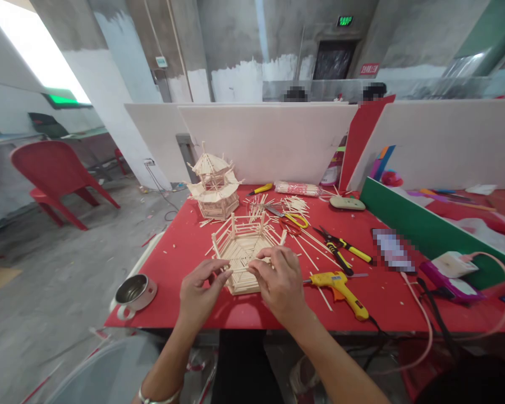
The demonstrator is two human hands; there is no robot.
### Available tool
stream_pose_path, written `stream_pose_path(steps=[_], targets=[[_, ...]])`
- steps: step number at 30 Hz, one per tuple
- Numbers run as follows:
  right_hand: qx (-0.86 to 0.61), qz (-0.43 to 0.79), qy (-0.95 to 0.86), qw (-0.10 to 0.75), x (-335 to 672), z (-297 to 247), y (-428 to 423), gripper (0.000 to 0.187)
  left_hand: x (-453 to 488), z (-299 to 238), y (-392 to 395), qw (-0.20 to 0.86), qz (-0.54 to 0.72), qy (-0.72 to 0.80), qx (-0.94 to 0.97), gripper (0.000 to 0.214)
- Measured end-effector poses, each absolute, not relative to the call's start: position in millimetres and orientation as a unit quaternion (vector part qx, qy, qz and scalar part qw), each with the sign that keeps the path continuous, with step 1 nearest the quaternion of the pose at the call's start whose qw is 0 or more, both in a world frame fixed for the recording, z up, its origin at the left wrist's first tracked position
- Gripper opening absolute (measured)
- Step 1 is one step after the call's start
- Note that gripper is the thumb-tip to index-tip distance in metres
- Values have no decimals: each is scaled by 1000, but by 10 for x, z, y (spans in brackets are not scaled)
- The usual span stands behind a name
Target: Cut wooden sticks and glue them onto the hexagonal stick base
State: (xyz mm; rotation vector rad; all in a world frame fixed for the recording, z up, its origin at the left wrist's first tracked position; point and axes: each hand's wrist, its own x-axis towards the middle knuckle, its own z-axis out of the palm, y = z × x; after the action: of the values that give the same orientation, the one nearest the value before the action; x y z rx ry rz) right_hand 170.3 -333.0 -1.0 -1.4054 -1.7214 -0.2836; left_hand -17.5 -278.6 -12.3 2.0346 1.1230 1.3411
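Observation:
A hexagonal base of thin wooden sticks (244, 249) lies on the red table (180, 252) in front of me, with short upright posts round its rim. My left hand (200, 292) pinches the near left edge of this stick base. My right hand (280, 280) rests on the near right edge, fingers curled and pressed on the sticks. A finished stick pagoda (214, 185) stands further back, to the left.
A yellow glue gun (340, 289) lies just right of my right hand, its cable running off the edge. Pliers (340, 249), scissors (288, 219), loose sticks (294, 205) and a packet of sticks (298, 189) lie behind. A metal cup (132, 290) hangs at the table's left corner. White partitions (269, 140) close the back.

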Motion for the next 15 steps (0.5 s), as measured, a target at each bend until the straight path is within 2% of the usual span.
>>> stream_pose_path(steps=[2, 6, 9, 15], targets=[[-566, -103, -689, 441, 1714, -21, -3336, 13, -174, -117, -2783, 229, 485, 407, 739, 14], [-578, -91, -674, 452, 1768, -58, -3337, 35, -172, -108, -2778, 231, 481, 411, 739, 14], [-580, -79, -658, 473, 1835, -73, -3327, 40, -172, -115, -2770, 234, 480, 414, 737, 15], [-574, -46, -652, 494, 1931, -73, -3292, 15, -172, -125, -2762, 231, 483, 415, 736, 16]])
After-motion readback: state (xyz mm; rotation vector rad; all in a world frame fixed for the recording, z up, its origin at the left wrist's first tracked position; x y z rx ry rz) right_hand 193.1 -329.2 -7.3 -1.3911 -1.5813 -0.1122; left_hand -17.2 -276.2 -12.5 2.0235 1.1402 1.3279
